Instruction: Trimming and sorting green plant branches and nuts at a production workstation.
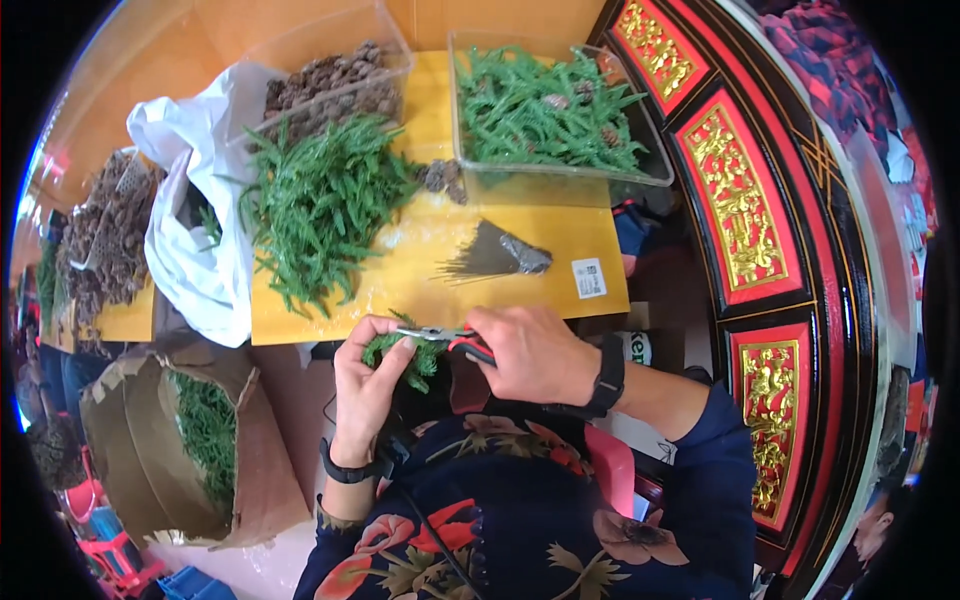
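My left hand (pixel 366 382) pinches a small green artificial pine sprig (pixel 422 364) in front of the table's near edge. In my right hand (pixel 532 352) is a pair of pliers (pixel 436 333) with red and black handles. The jaws of the pliers reach left to my left fingertips, at the top of the sprig; whether they close on a wire there is too small to tell. Beyond my hands, a fanned bundle of thin dark wires (pixel 495 252) lies on the yellow table (pixel 410 285). A big heap of green pine sprigs (pixel 325 205) lies left of it.
At the back stand a clear bin of pine cones (pixel 330 85) and a clear bin (pixel 560 178) of green sprigs with some cones. Loose cones (pixel 441 180) lie between them. A white plastic bag (pixel 205 270) and more cones (pixel 110 235) are at left. A cardboard box (pixel 265 460) with greenery stands below; carved panels (pixel 735 190) rise at right.
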Motion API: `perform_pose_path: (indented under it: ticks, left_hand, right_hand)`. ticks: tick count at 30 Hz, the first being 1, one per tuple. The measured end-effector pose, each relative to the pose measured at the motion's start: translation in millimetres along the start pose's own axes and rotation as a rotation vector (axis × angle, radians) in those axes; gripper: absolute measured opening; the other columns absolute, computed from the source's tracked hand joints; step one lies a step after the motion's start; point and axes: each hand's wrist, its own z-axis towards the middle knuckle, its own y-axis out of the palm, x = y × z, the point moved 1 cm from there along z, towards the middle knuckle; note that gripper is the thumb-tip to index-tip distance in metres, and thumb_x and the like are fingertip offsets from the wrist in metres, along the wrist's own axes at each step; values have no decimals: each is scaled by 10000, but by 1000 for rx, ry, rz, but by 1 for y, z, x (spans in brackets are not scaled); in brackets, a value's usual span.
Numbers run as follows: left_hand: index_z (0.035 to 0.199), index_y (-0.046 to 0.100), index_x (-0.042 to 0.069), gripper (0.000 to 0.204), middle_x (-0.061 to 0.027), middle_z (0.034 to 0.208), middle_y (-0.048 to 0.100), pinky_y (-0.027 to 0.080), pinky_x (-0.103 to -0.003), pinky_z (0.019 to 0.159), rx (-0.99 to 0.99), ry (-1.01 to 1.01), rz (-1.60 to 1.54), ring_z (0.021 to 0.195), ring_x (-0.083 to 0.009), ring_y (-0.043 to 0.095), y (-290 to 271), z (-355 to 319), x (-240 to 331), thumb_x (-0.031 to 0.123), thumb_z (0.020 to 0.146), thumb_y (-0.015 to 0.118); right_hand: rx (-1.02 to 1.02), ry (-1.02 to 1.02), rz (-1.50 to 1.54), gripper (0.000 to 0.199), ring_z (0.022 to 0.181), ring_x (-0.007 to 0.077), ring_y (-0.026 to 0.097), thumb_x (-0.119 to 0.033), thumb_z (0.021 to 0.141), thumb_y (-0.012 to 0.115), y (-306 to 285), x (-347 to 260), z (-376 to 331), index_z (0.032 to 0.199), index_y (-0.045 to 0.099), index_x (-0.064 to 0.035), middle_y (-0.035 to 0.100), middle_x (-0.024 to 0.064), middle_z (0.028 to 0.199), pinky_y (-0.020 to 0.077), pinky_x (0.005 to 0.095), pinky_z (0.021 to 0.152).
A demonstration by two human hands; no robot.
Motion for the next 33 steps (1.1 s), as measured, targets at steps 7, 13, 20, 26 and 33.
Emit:
perform_pose_path:
  ticks: [7, 13, 20, 26, 33]
  left_hand:
    - [1045, 574, 16, 225, 1, 940, 601, 439, -200, 706, -11, 92, 58, 834, -58, 533, 4, 0, -2, 61, 841, 659]
    - [1156, 535, 18, 373, -38, 1092, 562, 446, -210, 708, 113, 258, 123, 936, -98, 526, -3, 9, -7, 71, 818, 684]
    - [1204, 502, 6, 410, -49, 1161, 537, 433, -240, 830, 24, 180, 122, 946, -115, 528, -5, 0, -2, 62, 830, 658]
    - [1178, 520, -3, 415, -63, 1122, 561, 431, -217, 699, -9, 168, 15, 910, -111, 534, -6, -5, 7, 83, 810, 689]
    - [1123, 532, -12, 491, -124, 1011, 607, 450, -252, 691, -208, 390, -145, 872, -155, 579, -3, -28, 52, 235, 763, 758]
  right_hand:
    - [50, 7, 1, 201, 672, 384, 599, -182, 789, 641, -6, 5, -4, 869, 565, -14, 601, 174, 685, 460, 458, 587]
    - [310, 213, 147, 234, 581, 224, 563, -203, 833, 618, -67, 23, 17, 924, 609, 12, 572, 107, 636, 444, 381, 567]
    - [555, 492, 358, 216, 500, 55, 417, -274, 874, 621, -168, 99, 94, 932, 556, -77, 471, -21, 631, 332, 240, 428]
    - [621, 468, 659, 288, 501, 54, 399, -265, 864, 643, -143, 129, 68, 1036, 494, -90, 449, -35, 643, 327, 231, 424]
    - [414, 573, 41, 377, 744, 187, 589, -310, 802, 698, -44, 111, -27, 1031, 588, -31, 589, 62, 796, 475, 291, 705]
